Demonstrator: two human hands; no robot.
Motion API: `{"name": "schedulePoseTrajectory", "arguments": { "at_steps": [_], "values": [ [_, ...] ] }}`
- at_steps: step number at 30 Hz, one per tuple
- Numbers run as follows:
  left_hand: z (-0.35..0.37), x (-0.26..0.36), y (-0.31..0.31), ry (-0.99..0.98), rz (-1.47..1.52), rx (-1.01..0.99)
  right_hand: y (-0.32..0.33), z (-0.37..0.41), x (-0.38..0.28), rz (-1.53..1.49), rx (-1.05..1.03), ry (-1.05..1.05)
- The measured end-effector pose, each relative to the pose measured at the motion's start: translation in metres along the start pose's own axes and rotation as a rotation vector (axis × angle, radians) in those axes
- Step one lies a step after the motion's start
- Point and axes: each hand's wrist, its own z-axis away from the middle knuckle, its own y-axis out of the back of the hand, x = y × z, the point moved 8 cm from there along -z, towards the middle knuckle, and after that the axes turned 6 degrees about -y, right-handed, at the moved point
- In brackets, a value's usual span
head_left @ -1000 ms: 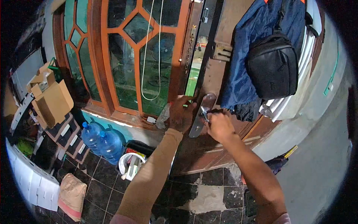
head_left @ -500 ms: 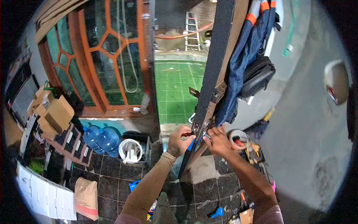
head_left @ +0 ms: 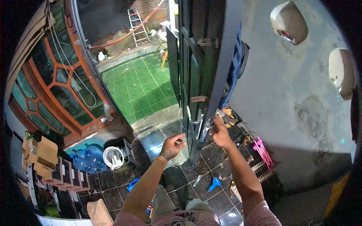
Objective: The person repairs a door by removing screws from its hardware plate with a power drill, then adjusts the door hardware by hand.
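Observation:
A dark door stands upright in the middle of the view, its edge toward me. My left hand is just left of the door, below its metal handle, with thumb and fingers apart and nothing between them. At the right side of the door edge, my right hand is at the metal lock hardware. Its fingers are bent, and what they hold, if anything, cannot be made out.
Blue water bottles, a white bucket and cardboard boxes stand at the left. On the dark tiled floor lies a blue tool. A pink object rests by a wire rack at the right.
The view has swung right and the door shows more of its panelled face. My left hand has come away from the door and opened. My right hand remains by the lock edge.

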Motion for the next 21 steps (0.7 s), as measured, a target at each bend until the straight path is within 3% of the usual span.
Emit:
{"name": "schedulePoseTrajectory", "arguments": {
  "at_steps": [2,4,5,6,8,9,10,11,13,15,16,17,19,20,21],
  "values": [
    [0.009,-0.006,-0.006,0.02,-0.013,-0.027,0.015,-0.007,0.039,0.098,0.033,0.135],
    [0.021,-0.034,-0.015,0.078,0.007,-0.043,0.046,-0.003,0.031,-0.037,0.03,0.099],
    [0.028,-0.043,-0.014,0.037,-0.064,-0.043,0.054,-0.009,0.047,-0.053,0.05,0.109],
    [0.037,-0.055,-0.01,0.129,-0.09,-0.027,0.06,-0.01,0.066,-0.072,0.065,0.117],
    [0.056,-0.089,0.005,0.239,-0.046,-0.024,0.078,-0.01,0.065,0.063,0.003,-0.017],
    [0.069,-0.106,0.017,0.306,-0.014,-0.023,0.082,-0.009,0.085,0.049,-0.011,-0.167],
    [0.081,-0.123,0.031,0.366,0.018,-0.015,0.084,-0.008,0.114,-0.106,0.061,-0.087],
    [0.093,-0.141,0.047,0.423,0.05,-0.004,0.091,-0.007,0.171,-0.076,0.164,-0.025],
    [0.128,-0.186,0.089,0.585,0.228,0.147,0.098,0.006,0.25,-0.24,0.166,-0.459],
    [0.151,-0.185,0.146,0.753,0.272,0.327,0.109,0.017,0.274,0.01,0.25,-0.013],
    [0.171,-0.217,0.174,0.779,0.301,0.385,0.111,0.025,0.273,-0.328,0.35,-0.559],
    [0.195,-0.249,0.205,0.803,0.329,0.445,0.118,0.024,0.288,-0.193,0.334,-0.568],
    [0.222,-0.272,0.266,0.871,0.246,0.577,0.121,0.029,0.269,-0.576,0.718,-0.381],
    [0.233,-0.282,0.293,0.901,0.21,0.628,0.118,0.014,0.229,-0.695,0.614,-0.348],
    [0.237,-0.279,0.319,0.923,0.212,0.688,0.11,0.005,0.199,-0.759,0.696,-0.392]
  ]
}}
